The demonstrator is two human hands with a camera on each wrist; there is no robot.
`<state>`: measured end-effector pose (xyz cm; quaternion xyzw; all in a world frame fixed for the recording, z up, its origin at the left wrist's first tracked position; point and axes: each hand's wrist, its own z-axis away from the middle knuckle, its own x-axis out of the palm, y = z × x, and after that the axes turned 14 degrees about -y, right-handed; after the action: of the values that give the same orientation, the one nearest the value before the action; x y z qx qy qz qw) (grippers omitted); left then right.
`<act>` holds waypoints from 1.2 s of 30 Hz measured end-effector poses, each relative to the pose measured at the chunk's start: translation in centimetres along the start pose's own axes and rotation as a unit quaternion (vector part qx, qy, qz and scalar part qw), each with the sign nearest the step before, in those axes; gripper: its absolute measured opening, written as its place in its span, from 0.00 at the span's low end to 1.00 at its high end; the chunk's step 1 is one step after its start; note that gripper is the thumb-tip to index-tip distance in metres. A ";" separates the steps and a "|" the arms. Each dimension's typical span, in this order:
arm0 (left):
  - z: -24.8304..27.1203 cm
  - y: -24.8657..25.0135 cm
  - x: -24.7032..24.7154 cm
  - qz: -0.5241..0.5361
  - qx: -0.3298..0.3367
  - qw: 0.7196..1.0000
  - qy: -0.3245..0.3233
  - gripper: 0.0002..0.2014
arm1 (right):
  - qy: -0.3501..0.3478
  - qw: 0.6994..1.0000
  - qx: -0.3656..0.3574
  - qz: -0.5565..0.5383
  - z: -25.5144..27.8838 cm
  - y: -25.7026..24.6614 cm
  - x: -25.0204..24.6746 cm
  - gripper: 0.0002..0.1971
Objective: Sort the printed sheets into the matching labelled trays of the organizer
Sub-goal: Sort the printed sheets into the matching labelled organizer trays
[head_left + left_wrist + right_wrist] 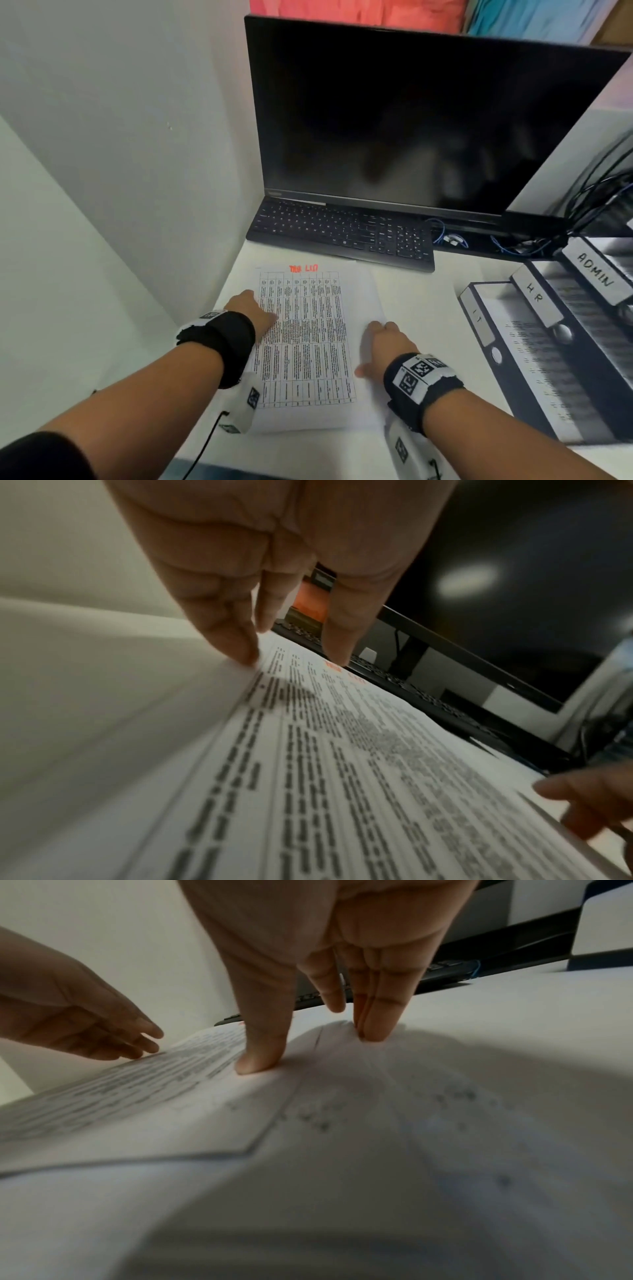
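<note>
I'm seeing a stack of white printed sheets w/ a black-text table and red heading lying flat on the white tabletop, centre of the head view, just in front of the black keyboard at 12 o'clock. The left hand is resting on the stack's 9 o'clock edge, fingers nearly straight, tips touching the paper edge; not curling round anything. The right hand is pressing down at the 3 o'clock edge: thumb flat on the top sheet, other fingers straight and planted just beside it, where lower sheets are sticking out. Neither hand is gripping anything.

The black organizer w/ stepped trays is sitting at 3 o'clock, apart from the stack. White labels are reading IT, HR and ADMIN, front to back. A printed sheet is already lying in the front tray; rear trays are too blurred to say more. A dark monitor is standing behind the keyboard, blue and black cables at 2 o'clock.
</note>
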<state>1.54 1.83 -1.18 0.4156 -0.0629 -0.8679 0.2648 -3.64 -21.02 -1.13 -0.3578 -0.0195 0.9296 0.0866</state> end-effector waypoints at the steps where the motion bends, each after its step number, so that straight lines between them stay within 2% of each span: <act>1: 0.0 0.0 0.0 0.007 -0.011 1.000 0.009 0.31 | -0.005 1.000 0.010 -0.009 0.0 0.0 -0.1 0.37; 6: 0.0 -0.7 -0.2 0.042 -0.010 0.999 0.015 0.26 | -0.016 0.999 0.045 -0.021 -0.6 -0.1 -0.3 0.42; 10: 0.4 -1.2 -0.6 0.123 0.039 0.990 0.063 0.23 | -0.026 0.997 0.065 -0.027 -0.9 0.1 -0.3 0.46; 14: 2.1 -0.5 -0.2 0.104 0.120 0.984 0.081 0.04 | -0.016 0.998 0.056 -0.013 -0.5 0.5 -0.3 0.49; 16: 3.2 0.1 0.5 0.061 0.166 0.981 0.081 0.12 | 0.005 0.999 0.044 -0.009 0.0 0.9 -0.7 0.51; 19: 4.5 0.7 1.7 -0.011 0.225 0.973 0.057 0.16 | 0.076 0.997 -0.007 -0.031 1.0 2.0 -2.1 0.55; 21: 4.7 0.8 2.5 -0.030 0.250 0.967 0.042 0.18 | 0.145 0.987 -0.056 -0.031 1.8 2.4 -3.4 0.51; 25: 4.7 1.1 3.1 -0.016 0.250 0.967 0.037 0.17 | 0.233 0.964 -0.129 -0.003 3.0 2.2 -5.5 0.34; 29: 4.8 1.3 2.7 0.013 0.233 0.972 0.031 0.13 | 0.270 0.944 -0.186 0.025 3.6 1.6 -6.5 0.18; 33: 4.9 1.6 2.4 0.028 0.234 0.971 0.025 0.14 | 0.287 0.923 -0.251 0.046 3.9 0.8 -6.4 0.11; 36: 5.3 2.0 2.3 0.002 0.250 0.968 0.029 0.15 | 0.323 0.896 -0.301 0.047 4.1 0.4 -6.2 0.04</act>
<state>-2.83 -1.63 1.39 0.4936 -0.2712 -0.8115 0.1559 -1.87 -22.41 5.97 -0.6481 -0.2529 0.7151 -0.0674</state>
